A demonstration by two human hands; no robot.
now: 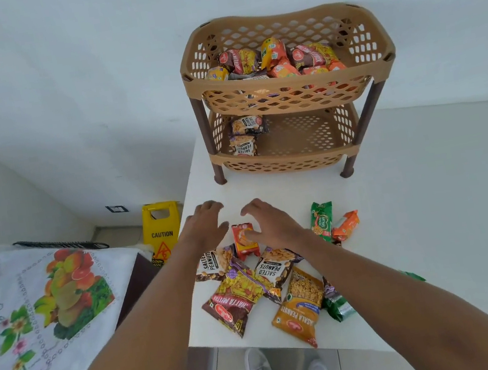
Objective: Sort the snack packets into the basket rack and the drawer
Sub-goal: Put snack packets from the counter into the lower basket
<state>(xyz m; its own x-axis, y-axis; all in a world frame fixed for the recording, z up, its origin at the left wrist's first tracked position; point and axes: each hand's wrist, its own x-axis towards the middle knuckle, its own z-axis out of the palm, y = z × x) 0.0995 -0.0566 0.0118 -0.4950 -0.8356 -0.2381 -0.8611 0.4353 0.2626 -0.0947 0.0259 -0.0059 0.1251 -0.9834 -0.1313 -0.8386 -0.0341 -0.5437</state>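
Head view: your right hand curls open-fingered over the small orange biscuit packet on the white desk; your left hand hovers spread just beside it, holding nothing.

A white desk carries a tan two-tier basket rack at its far side. Nearer the front edge lie loose snack packets in an overlapping cluster, with a green packet and an orange packet just to their right.
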